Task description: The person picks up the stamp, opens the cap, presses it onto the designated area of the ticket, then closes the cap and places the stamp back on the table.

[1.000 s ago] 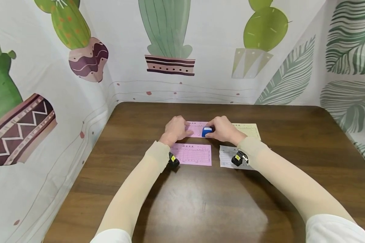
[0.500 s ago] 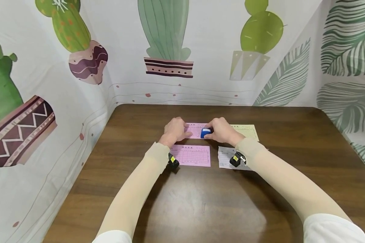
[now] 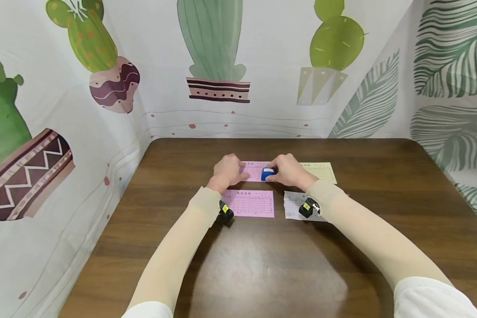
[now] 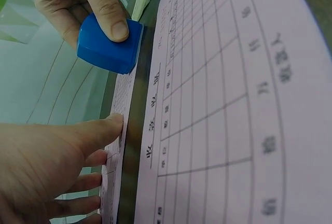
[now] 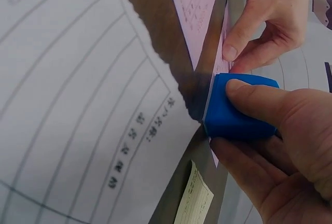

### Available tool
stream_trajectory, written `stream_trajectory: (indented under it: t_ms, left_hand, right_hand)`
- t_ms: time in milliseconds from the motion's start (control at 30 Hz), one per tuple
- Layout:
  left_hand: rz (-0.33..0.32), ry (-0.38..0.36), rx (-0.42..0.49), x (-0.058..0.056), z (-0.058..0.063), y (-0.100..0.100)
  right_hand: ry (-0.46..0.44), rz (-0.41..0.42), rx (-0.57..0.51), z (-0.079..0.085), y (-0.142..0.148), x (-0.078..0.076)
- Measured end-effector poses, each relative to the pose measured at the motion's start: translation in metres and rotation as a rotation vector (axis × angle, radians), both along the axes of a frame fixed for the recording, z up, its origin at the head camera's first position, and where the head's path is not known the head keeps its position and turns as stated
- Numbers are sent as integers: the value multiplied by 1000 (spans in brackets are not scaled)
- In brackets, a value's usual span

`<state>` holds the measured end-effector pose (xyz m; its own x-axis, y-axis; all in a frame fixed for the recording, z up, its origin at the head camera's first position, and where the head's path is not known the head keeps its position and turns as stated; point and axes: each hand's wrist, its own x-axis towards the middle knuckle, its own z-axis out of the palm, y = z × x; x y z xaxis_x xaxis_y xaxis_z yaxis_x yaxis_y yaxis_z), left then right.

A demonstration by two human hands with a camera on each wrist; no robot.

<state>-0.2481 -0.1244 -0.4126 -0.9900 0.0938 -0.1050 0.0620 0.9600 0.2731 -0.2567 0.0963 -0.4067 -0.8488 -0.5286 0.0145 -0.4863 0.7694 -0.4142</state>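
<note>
My right hand (image 3: 288, 170) grips a blue stamp (image 3: 266, 174), thumb on one side and fingers on the other. In the right wrist view the stamp (image 5: 241, 107) stands with its base down on the far pink form (image 3: 254, 171), near the form's right end. My left hand (image 3: 227, 170) rests on the left part of that same form. Its thumb and fingers are spread and relaxed in the left wrist view, where the left hand (image 4: 46, 167) presses the paper with its fingertips. The stamp's underside and the print beneath it are hidden.
A second pink form (image 3: 250, 204) lies nearer, partly under the left wrist camera. The white form (image 3: 293, 204), with a torn left edge, lies below the right wrist. A yellow form (image 3: 322, 171) is behind the right hand. All lie on a brown wooden table (image 3: 238, 265).
The head view has shifted slightly. Both hands keep their places on the far pink form, and the stamp stays in the right hand at nearly the same spot.
</note>
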Motion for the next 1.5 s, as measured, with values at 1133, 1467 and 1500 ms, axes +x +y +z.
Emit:
stream_trajectory:
  t_ms: [1133,1467,1500]
  left_hand:
    - [-30,57,14,-3,-7,-5]
    - [-73,142,24,-3,-9,-6]
    - [-78,157,32,-2,-8,-5]
  right_hand:
    - [76,-30,-146,51,32,-1]
    - [45,-64,-140,63,58,-3]
    - [54,-64,-138,65,61,-4]
